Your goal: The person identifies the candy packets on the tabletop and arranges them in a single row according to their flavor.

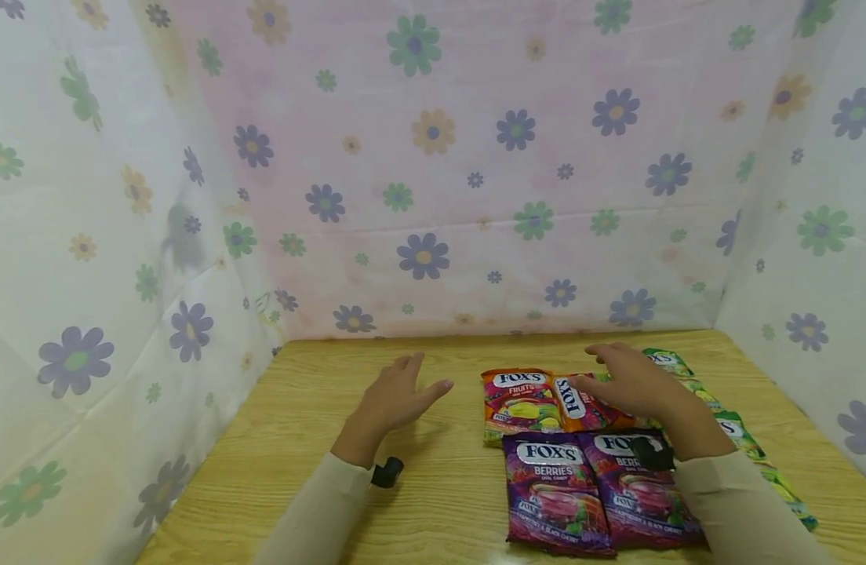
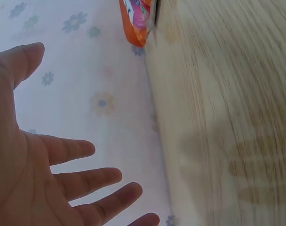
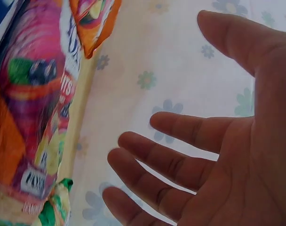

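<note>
Foreground: two purple Fox's Berries candy bags [image 1: 556, 494] lie side by side on the wood-grain surface [image 1: 263, 471]. Beyond: left hand [image 1: 394, 396], fingers spread, empty, left of the bags; right hand [image 1: 638, 384], likewise spread and empty, above the orange Fox's Fruits bags [image 1: 521, 404] (one turned sideways). Green Fox's bags [image 1: 744, 439] lie farther right, partly hidden. Grouping by colour appears done — straightening the sideways bag may remain. Background: floral curtain [image 1: 433, 196].
</note>
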The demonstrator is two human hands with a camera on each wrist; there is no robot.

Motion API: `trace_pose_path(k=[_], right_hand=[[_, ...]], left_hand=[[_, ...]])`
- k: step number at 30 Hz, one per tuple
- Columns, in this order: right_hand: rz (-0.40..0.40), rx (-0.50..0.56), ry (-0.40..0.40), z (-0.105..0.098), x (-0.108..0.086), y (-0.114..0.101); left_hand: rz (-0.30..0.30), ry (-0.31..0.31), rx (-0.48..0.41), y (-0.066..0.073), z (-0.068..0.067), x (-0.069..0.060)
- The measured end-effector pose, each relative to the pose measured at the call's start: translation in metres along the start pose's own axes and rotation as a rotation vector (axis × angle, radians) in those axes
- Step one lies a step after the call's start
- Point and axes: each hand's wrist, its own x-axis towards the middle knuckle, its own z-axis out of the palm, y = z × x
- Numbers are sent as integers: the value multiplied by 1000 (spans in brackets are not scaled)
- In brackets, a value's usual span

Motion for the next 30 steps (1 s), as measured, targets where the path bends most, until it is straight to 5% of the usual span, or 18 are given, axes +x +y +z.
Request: trace_pose_path(k=[6,22,30], right_hand=[[-7,47,-22,5,8,-6],[199,418,-118,34,15,-19],[277,460,-118,42,17,-25]], left_hand=[[-3,-16,-87,11,9,4],[-23,-60,-460,39,41,17],[-54,-170,-785,46,50,16]])
